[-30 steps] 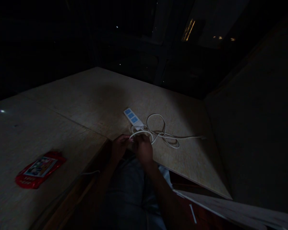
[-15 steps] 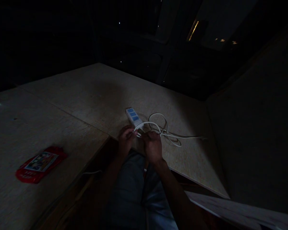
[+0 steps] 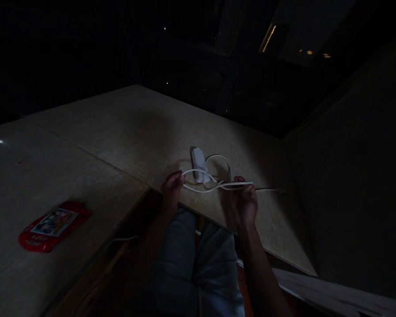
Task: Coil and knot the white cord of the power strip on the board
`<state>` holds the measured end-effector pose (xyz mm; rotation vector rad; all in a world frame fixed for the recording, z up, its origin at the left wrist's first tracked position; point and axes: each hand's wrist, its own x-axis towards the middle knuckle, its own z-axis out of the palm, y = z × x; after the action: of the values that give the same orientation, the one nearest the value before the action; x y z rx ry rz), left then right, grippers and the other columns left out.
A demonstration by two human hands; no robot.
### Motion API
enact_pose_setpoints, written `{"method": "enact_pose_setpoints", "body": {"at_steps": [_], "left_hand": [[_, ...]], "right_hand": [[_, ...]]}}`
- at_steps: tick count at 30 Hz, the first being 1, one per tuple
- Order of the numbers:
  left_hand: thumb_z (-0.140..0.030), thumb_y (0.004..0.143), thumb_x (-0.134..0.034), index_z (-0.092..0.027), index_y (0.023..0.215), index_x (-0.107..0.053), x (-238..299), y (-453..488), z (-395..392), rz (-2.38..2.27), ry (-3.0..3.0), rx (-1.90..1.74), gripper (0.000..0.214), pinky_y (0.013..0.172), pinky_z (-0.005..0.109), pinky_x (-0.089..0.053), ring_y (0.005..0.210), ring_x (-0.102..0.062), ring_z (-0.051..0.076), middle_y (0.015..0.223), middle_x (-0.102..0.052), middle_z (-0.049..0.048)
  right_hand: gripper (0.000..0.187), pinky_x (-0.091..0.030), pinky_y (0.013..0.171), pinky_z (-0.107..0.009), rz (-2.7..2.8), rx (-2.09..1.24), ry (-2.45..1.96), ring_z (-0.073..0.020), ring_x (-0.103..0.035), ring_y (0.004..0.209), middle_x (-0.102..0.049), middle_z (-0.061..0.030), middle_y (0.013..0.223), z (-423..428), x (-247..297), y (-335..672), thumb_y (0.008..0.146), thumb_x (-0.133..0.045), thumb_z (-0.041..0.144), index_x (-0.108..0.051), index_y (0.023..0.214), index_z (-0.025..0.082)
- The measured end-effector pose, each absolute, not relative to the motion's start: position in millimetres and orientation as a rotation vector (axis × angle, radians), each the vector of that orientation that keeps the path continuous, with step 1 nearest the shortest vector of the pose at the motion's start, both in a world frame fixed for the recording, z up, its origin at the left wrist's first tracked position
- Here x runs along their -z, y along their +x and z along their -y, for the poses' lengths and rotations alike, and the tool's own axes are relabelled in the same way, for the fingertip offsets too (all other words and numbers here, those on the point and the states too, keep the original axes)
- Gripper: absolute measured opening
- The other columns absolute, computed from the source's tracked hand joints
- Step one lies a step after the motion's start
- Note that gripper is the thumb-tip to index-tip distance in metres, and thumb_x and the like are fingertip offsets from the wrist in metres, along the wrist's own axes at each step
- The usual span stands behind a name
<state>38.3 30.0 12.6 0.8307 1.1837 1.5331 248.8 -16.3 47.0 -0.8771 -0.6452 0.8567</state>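
Note:
A white cable stretches in loose loops between my two hands over the table. My left hand pinches one bend of it. At the other side my right hand is closed on the cable's right-hand loop. Behind the cable lies a white oblong block, probably a power strip, with a plain face up. The cable seems to join its near end. A further loop lies on the table to the right of the block, and a thin end runs off right past my right hand. The light is dim.
On the left of the table lies a red packet with a picture label. A dark wall rises at the right. The table's near edge is just above my legs.
My right hand has moved right, drawing the cable out between my hands. The white block has shifted right and turned, so its blue-marked face no longer shows. My left hand has barely moved.

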Motion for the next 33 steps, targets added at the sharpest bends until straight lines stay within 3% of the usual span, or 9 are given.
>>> {"method": "enact_pose_setpoints", "body": {"at_steps": [5,10,14,18,22,28,33], "left_hand": [[-0.054,0.066,-0.077,-0.016,0.093,-0.07,-15.7,42.4,-30.2,-1.172,0.85,-1.5,0.047,0.082,0.034,-0.051,0.083,-0.071,0.023,0.084,-0.075,0.0065],[-0.059,0.063,-0.077,-0.016,0.089,-0.068,-16.8,44.0,-31.8,-1.168,0.854,-1.441,0.051,0.077,0.033,-0.051,0.076,-0.073,0.024,0.077,-0.075,0.0059],[-0.059,0.062,-0.078,-0.016,0.089,-0.067,-16.9,45.8,-31.7,-1.152,0.834,-1.427,0.052,0.076,0.033,-0.052,0.076,-0.073,0.024,0.083,-0.075,0.0071],[-0.058,0.062,-0.078,-0.016,0.087,-0.067,-16.4,47.4,-30.2,-1.147,0.84,-1.428,0.05,0.075,0.033,-0.052,0.075,-0.073,0.024,0.079,-0.075,0.0061],[-0.056,0.061,-0.08,-0.017,0.086,-0.067,-17.1,46.5,-29.0,-1.13,0.823,-1.413,0.047,0.074,0.033,-0.053,0.076,-0.073,0.024,0.079,-0.075,0.0051],[-0.057,0.063,-0.079,-0.018,0.086,-0.069,-17.0,40.7,-25.1,-1.137,0.862,-1.336,0.046,0.076,0.036,-0.054,0.076,-0.073,0.025,0.074,-0.075,0.0054],[-0.057,0.063,-0.079,-0.017,0.089,-0.068,-12.6,39.0,-24.1,-1.123,0.843,-1.322,0.049,0.079,0.037,-0.055,0.081,-0.072,0.026,0.081,-0.076,0.0086]], "right_hand": [[0.007,-0.044,0.103,-0.045,0.436,-0.971,-0.837,-0.0164,-0.066,0.1,-0.072,-0.0001,0.1,20.4,-27.9,273.8,0.076,-0.065,0.025,-0.066,0.084,0.024],[0.023,-0.051,0.094,-0.037,0.354,-0.934,-0.984,-0.0132,-0.068,0.09,-0.07,0.0006,0.097,32.9,-22.9,295.0,0.069,-0.067,0.014,-0.066,0.09,0.022],[0.023,-0.049,0.094,-0.037,0.489,-0.665,-1.108,-0.0148,-0.067,0.093,-0.07,-0.0012,0.099,51.3,-53.5,290.3,0.069,-0.07,0.017,-0.066,0.092,0.021],[0.012,-0.047,0.095,-0.04,1.012,-0.251,-1.234,-0.0195,-0.063,0.103,-0.069,-0.004,0.105,65.9,-109.9,252.9,0.084,-0.061,0.021,-0.068,0.094,0.023],[0.02,-0.049,0.092,-0.037,1.932,-0.364,-1.356,-0.0224,-0.062,0.108,-0.069,-0.0093,0.11,47.1,-143.4,209.3,0.092,-0.053,0.028,-0.069,0.103,0.023],[0.03,-0.052,0.079,-0.036,2.328,-0.451,-2.291,-0.0291,-0.07,0.098,-0.072,-0.0212,0.104,-12.2,-112.9,182.6,0.096,-0.05,0.031,-0.07,0.103,0.011],[0.024,-0.051,0.073,-0.032,2.366,-0.384,-2.341,-0.0281,-0.072,0.095,-0.074,-0.0199,0.102,-17.1,-105.1,185.9,0.093,-0.049,0.019,-0.071,0.103,0.014]]}}
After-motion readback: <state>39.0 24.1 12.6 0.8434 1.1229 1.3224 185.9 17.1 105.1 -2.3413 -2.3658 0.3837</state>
